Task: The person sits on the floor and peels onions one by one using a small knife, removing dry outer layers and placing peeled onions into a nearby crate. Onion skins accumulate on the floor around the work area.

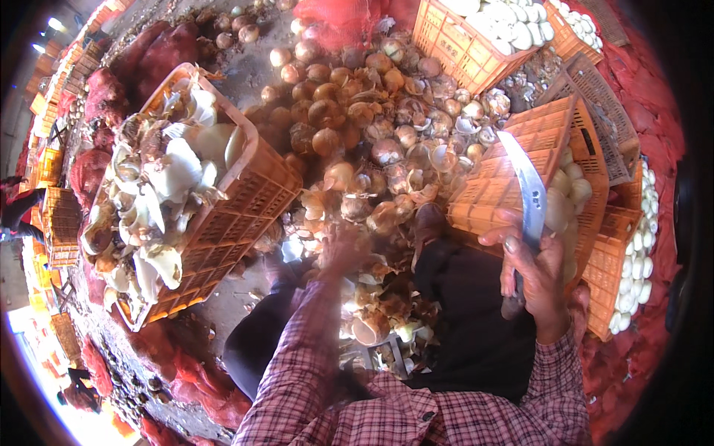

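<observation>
My right hand, on the right side, grips the dark handle of a curved knife, its blade pointing up in front of an orange plastic crate that holds peeled onions. My left hand reaches down among unpeeled onions and loose onion skins between my knees. It is blurred, and whether it holds anything cannot be told. The heap of onions spreads from my legs to the top middle of the view.
On the left stands an orange crate piled with onion peelings. More crates of white peeled onions stand at the upper right and right. Red mesh sacks lie about the floor. Two people are partly visible at the far left.
</observation>
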`<state>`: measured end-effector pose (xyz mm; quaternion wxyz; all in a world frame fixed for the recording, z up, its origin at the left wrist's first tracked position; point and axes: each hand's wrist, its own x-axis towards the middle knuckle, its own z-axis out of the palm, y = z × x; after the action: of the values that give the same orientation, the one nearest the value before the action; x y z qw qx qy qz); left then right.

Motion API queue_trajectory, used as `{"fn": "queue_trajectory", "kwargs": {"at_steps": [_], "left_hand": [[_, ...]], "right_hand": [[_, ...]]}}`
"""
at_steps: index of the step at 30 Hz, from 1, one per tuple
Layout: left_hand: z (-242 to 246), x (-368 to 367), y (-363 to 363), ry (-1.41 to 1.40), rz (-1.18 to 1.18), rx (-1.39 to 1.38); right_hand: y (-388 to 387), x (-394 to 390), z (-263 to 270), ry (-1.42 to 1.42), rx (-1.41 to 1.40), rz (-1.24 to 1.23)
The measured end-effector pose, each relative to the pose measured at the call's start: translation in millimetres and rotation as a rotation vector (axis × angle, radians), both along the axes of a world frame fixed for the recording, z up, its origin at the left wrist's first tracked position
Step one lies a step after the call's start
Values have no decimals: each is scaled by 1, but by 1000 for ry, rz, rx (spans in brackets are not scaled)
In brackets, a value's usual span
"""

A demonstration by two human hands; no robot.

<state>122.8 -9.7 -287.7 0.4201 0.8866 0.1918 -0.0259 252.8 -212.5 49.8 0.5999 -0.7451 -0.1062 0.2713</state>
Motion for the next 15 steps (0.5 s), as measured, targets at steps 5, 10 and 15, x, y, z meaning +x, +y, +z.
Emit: {"fn": "queue_trajectory", "kwargs": {"at_steps": [5, 10, 15], "left_hand": [[-25, -15, -29, 86, -296, 146], [-8, -113, -35, 246, -404, 196], [9, -166, -36, 772, -653, -70]], "right_hand": [[10, 3, -1, -12, -48, 12], [15, 0, -2, -76, -54, 39], [17, -11, 4, -77, -17, 60]]}}
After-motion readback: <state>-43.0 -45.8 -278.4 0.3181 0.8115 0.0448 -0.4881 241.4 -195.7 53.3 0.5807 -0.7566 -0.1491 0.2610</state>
